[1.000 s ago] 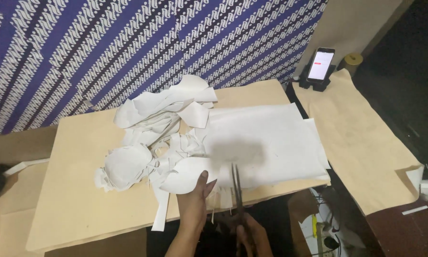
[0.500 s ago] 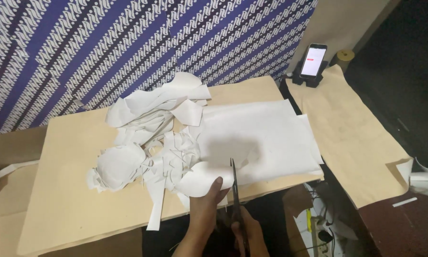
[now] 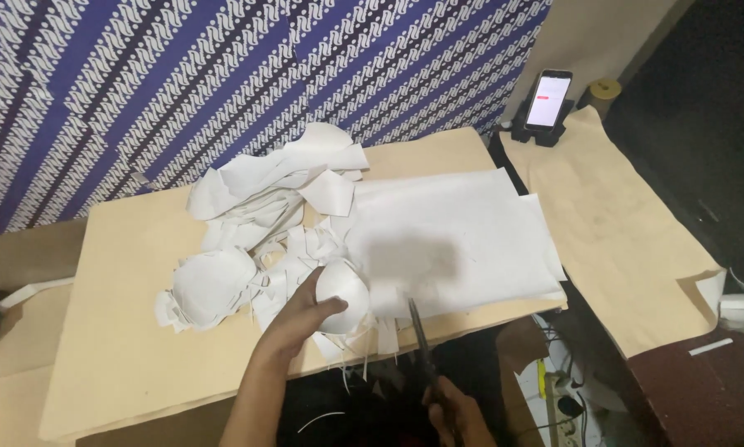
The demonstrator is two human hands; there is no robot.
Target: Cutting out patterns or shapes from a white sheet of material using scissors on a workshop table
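My left hand (image 3: 299,313) holds a rounded white paper cutout (image 3: 345,291) at the near edge of a tan board (image 3: 124,364). My right hand (image 3: 455,410) grips dark scissors (image 3: 419,331) whose blades point up toward the cutout and the large white sheets (image 3: 446,240) lying on the board. A heap of white paper scraps (image 3: 264,215) lies left of the sheets, with another rounded cutout (image 3: 211,281) at its near left.
A phone (image 3: 547,101) with a lit screen stands on a stand at the back right. Brown paper (image 3: 620,232) covers a surface to the right. A blue patterned cloth (image 3: 223,74) hangs behind. Cables and a power strip (image 3: 564,404) lie on the floor below.
My left hand has shifted left along the board's edge with the rounded cutout, and the scissors have followed, staying just right of it. The view has drifted slightly.
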